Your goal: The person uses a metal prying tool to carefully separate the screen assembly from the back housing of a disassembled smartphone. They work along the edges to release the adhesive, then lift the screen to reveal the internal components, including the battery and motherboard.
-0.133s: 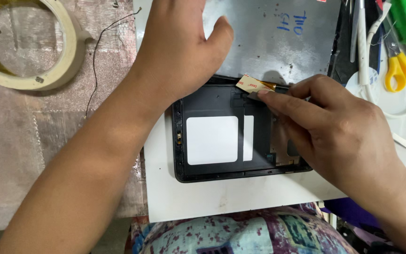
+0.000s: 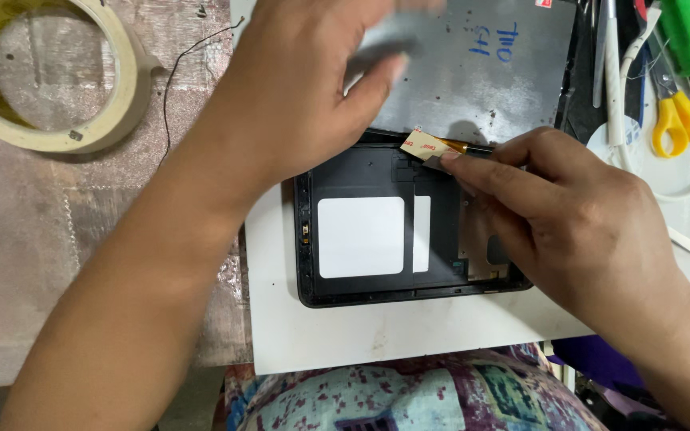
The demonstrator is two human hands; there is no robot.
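Black plastic: the opened tablet shell [image 2: 393, 231] lies face-down on a white board [image 2: 409, 331], at the centre of my view. Two white pads sit inside it. At the shell's 12 o'clock edge I see a small tan adhesive strip [image 2: 421, 144], pinched at the tip of a thin tool with an amber shaft [image 2: 461, 147]. My right hand [image 2: 569, 231] is closed narrowly around that tool, fingertips [image 2: 457, 164] pressing just beside the strip. My left hand [image 2: 305, 88] reaches over from 10 o'clock, fingers loosely spread and blurred; I cannot tell whether it grips anything. Grey metal panel [image 2: 481, 80] at 12 o'clock. Tape roll [image 2: 125, 88] at 10 o'clock. Yellow-handled scissors [image 2: 680, 120] and green-handled screwdriver [image 2: 688, 36] at 2 o'clock.
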